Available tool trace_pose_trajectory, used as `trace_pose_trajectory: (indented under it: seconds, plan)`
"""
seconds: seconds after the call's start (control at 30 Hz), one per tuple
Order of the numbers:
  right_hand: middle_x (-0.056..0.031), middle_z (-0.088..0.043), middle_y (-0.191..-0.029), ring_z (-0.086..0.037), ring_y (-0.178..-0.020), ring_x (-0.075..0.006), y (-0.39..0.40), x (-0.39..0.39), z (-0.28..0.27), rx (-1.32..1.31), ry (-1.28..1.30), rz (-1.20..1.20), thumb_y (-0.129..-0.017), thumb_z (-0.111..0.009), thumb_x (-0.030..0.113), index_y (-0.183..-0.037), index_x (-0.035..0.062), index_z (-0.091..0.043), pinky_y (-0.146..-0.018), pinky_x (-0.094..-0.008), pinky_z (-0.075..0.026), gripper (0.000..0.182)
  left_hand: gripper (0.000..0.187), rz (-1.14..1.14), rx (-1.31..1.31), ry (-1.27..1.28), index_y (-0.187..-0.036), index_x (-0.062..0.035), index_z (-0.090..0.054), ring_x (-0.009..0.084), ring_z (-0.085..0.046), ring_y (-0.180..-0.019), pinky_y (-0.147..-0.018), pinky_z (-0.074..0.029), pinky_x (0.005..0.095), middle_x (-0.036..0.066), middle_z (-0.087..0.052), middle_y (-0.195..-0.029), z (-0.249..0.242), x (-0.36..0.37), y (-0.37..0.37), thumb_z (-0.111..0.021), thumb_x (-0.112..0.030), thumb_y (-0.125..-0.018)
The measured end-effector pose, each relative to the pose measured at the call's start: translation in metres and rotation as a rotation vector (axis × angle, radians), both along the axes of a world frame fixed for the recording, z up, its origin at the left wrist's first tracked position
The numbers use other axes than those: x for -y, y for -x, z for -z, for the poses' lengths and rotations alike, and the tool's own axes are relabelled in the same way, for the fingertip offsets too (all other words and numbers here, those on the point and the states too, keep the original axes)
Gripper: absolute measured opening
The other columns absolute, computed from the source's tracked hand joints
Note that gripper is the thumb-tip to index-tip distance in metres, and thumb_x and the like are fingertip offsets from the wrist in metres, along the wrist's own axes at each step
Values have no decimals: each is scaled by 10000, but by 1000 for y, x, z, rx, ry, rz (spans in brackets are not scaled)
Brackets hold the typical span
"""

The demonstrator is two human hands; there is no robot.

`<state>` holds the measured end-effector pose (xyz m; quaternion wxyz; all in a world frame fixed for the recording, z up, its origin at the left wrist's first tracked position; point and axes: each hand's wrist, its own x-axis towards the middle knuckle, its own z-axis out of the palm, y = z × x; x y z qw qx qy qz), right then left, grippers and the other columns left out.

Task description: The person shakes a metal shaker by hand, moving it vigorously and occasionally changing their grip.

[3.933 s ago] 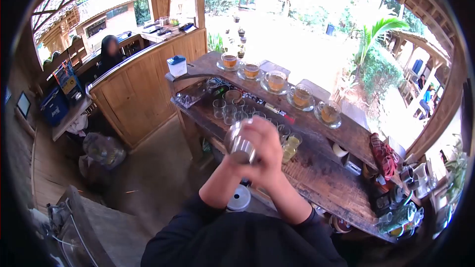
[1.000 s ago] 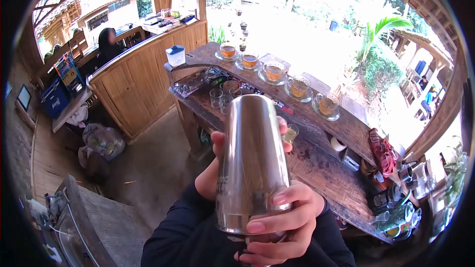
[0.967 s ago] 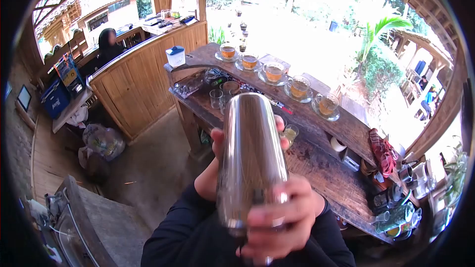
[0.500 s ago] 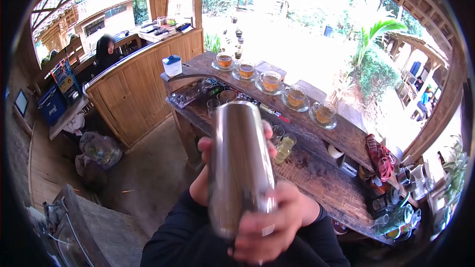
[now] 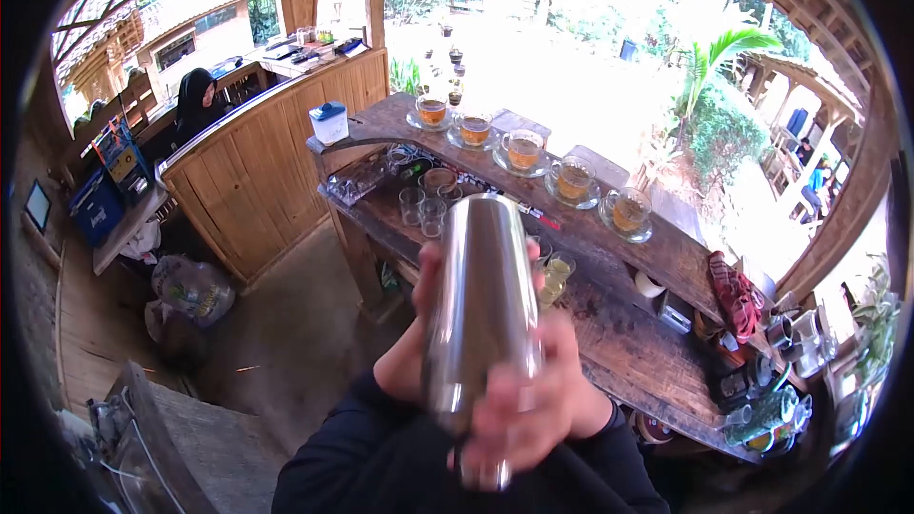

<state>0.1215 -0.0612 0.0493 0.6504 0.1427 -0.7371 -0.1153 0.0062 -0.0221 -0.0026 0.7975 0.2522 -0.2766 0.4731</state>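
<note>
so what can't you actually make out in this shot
- Head view: what the steel shaker holds; its closed metal wall hides it.
- Right hand: motion blur smears the fingers and the shaker's lower end.
- Left hand: mostly behind the shaker.
- Small glasses behind the shaker: some covered.
- Items at the counter's far right: too small, warped by the lens.

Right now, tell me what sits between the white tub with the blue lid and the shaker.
In the head view, empty glasses stand on the lower wooden shelf between the white tub and the shaker.
</note>
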Motion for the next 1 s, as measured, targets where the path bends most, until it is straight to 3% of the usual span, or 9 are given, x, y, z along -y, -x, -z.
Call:
trace_pose_trajectory:
  seconds: [0.1, 0.13, 0.17, 0.43, 0.6, 0.73, 0.87, 0.93, 1.0]
  plan:
    - [-166, -576, -1153, -586, -997, -342, 5, -51, 18, 130, 482, 192, -656, -754, 298, -1059, 55, -632, -856, -415, -476, 486, 701, 305, 135, 329, -1301, -14, -451, 287, -555, -1090, -940, -472, 427, 175, -536, -1218, 30, -29, -2, -441, -585, -893]
    - [-174, -575, -1166, -576, -1031, -363, 14, -48, 17, 54, 792, 212, -619, -759, 269, -1043, 43, -636, -848, -421, -475, 496, 674, -15, -10, 494, -1289, -11, -465, 286, -561, -1086, -936, -473, 421, 178, -544, -1215, 51, -46, -4, -436, -561, -902]
    - [-174, -583, -1151, -579, -1046, -353, 11, -42, 16, 11, 775, 213, -627, -762, 243, -1020, 71, -649, -847, -435, -472, 444, 646, -340, -156, 643, -1277, -8, -480, 286, -567, -1082, -931, -474, 415, 181, -552, -1212, 59, -54, -6, -431, -538, -911]
    - [102, -651, -1001, -631, -1034, -182, 13, 0, -1, -157, -198, -111, -767, -658, 159, -886, 230, -655, -894, -513, -428, 139, 944, -209, -28, -239, -1403, -10, -255, 381, -496, -1132, -851, -531, 462, 230, -402, -1250, 7, -10, 1, -561, -665, -795]
    - [-205, -553, -1174, -523, -1124, -379, 15, -46, 20, 43, 754, 205, -669, -702, 182, -1073, 35, -622, -879, -490, -450, 438, 699, 81, -50, 451, -1346, -25, -385, 261, -518, -1121, -889, -492, 406, 156, -500, -1235, 27, -14, 5, -409, -575, -915]
    - [-196, -525, -1260, -529, -1144, -346, 3, -6, 12, 152, 298, 300, -739, -715, 362, -1154, 29, -570, -1013, -429, -386, 552, 733, 2, -306, 385, -1320, 0, -415, 281, -591, -1019, -846, -524, 416, 195, -525, -1216, -9, -17, 18, -348, -607, -916]
    - [15, -616, -1102, -578, -1111, -182, 4, 0, -7, -20, -175, 49, -729, -710, 218, -1039, 194, -627, -975, -477, -382, 322, 913, -340, 105, -446, -1355, 26, -319, 353, -563, -1072, -794, -562, 447, 242, -479, -1223, -18, -10, -21, -559, -659, -801]
    - [50, -655, -1020, -606, -1074, -136, -4, 1, 5, 30, -67, 19, -735, -701, 156, -995, 226, -649, -939, -480, -408, 274, 882, 146, 12, 64, -1355, 18, -322, 333, -562, -1081, -822, -551, 446, 223, -483, -1233, -4, 0, -7, -555, -642, -818]
    - [-123, -639, -1055, -584, -1084, -320, 6, -28, 45, 65, 576, 222, -680, -754, 179, -1011, 119, -651, -896, -477, -447, 352, 688, 472, 140, 158, -1324, -11, -392, 250, -551, -1118, -938, -487, 419, 170, -511, -1234, 4, -14, -2, -449, -557, -910]
